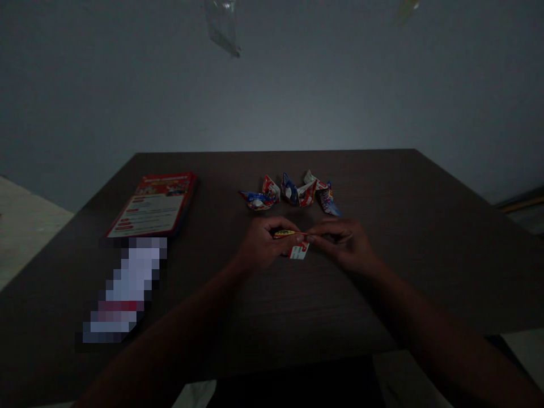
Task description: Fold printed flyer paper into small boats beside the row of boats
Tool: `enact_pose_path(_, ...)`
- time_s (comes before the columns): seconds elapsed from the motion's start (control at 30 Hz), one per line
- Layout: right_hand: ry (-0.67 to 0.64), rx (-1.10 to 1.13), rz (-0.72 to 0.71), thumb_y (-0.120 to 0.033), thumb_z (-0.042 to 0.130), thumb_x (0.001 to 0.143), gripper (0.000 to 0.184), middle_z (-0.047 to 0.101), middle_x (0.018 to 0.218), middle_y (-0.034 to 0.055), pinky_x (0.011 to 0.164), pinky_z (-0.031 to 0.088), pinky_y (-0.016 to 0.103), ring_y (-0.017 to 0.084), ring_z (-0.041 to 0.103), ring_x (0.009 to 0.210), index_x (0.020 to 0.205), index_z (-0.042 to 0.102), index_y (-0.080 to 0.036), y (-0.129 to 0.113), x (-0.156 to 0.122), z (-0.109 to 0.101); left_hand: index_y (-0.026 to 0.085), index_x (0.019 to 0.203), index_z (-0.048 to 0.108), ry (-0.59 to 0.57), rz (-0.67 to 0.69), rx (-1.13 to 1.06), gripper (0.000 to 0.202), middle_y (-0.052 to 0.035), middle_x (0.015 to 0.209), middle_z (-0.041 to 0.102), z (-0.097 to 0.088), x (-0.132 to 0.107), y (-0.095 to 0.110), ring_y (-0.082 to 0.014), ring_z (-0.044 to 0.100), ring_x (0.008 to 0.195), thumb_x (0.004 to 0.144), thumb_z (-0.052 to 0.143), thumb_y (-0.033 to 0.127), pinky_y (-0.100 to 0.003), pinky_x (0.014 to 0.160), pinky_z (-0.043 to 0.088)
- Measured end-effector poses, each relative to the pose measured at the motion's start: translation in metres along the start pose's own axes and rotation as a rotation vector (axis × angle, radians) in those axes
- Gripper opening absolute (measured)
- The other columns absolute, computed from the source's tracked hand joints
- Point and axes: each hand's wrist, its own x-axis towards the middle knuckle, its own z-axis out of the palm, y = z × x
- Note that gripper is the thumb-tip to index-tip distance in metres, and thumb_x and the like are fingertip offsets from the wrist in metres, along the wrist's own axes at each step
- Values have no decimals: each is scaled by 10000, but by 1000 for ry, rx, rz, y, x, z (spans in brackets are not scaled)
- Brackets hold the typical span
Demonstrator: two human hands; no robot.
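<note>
Between my two hands is a small piece of folded printed paper [299, 251], with white, red and yellow parts showing. My left hand [264, 242] pinches its left side, thumb in front. The fingertips of my right hand [345, 242] close on its right end. Just beyond my hands stand several folded paper shapes with pointed ends: a blue and red one [260, 198] at the left, a similar one [298, 191] in the middle and another [326, 195] at the right. Part of the held paper is hidden by my fingers.
A stack of printed red and white leaflets [148, 207] lies on the left of the dark wooden table [425, 226]. In front of the stack is a pixelated, pale object [131, 283]. Behind the table rises a plain wall [323, 85], where a clear plastic bag [223, 25] hangs.
</note>
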Motion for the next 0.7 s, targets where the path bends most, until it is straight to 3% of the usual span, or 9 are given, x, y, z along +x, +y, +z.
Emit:
enact_pose_path(0.23,-8,-28,-25,-293,622,827,141,693,733,40,602,462,275,153,610,656,851,744,-228,0,0,-1,125,691,691,33,-3,-25,207,-26,656,641,-1,-1,-1,-98,563,546,678,742,325,-196,476,429)
enact_pose_path(0.47,-8,-37,-18,-291,618,828,145,697,740,43,593,463,267,148,612,649,842,746,-224,-2,0,-3,135,763,740,-49,-53,61,216,-53,689,699,-9,1,4,-123,606,590,689,734,337,-207,512,442)
enact_pose_path(0.7,20,-58,-7,-297,622,827,146,697,751,48,595,462,273,159,621,664,845,748,-226,-1,-1,-4,115,720,719,64,-167,43,245,-45,642,700,-11,1,5,-132,622,557,607,785,322,-203,490,454)
